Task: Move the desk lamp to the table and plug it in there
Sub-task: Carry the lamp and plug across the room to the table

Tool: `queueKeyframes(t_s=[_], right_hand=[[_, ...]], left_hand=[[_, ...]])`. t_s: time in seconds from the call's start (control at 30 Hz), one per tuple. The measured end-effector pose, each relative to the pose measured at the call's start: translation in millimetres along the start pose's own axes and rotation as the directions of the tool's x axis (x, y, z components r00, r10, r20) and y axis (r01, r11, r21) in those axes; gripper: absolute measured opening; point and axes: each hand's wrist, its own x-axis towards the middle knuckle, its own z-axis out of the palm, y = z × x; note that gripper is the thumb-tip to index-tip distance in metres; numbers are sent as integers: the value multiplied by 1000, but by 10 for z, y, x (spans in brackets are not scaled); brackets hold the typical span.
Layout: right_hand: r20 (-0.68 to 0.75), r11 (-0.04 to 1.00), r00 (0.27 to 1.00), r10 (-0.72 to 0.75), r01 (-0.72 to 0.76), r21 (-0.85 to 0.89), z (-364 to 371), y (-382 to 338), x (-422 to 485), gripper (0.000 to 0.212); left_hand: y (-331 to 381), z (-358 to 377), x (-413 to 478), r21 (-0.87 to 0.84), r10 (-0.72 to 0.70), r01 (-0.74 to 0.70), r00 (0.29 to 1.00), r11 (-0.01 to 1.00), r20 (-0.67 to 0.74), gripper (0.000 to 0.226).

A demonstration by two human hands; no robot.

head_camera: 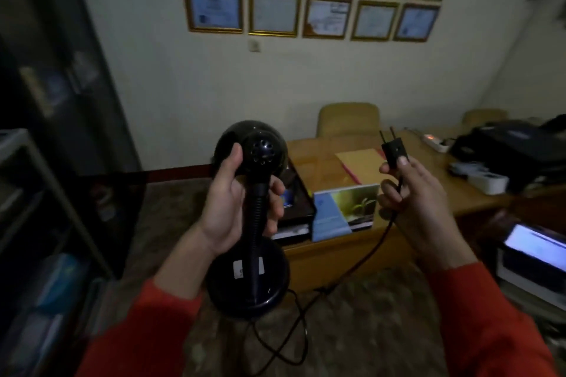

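A black desk lamp with a round base, a flexible neck and a dome shade hangs in the air in front of me. My left hand is closed around its neck, thumb resting on the shade. Its black cord loops down below the base and runs up to the right. My right hand pinches the black two-pin plug, pins pointing up. The wooden table stands just beyond both hands. A white power strip with a glowing red switch lies at the table's far right.
On the table lie a desk calendar, a yellow envelope, stacked books and a dark bag. A tan chair stands behind it. Shelving fills the left side. A lit screen is at the right.
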Motion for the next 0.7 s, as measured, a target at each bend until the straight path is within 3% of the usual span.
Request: queueKeyframes(t_s=[0.27,0.7], right_hand=[[-170,995,981,-95,93,-21,-871,-283,704,19],[-410,985,896,-172,143,-101,-2579,-865,1500,17]], left_hand=[[-233,388,1435,-92,-57,73,983,993,172,73],[-684,1553,3517,-23,-61,71,954,997,295,73]])
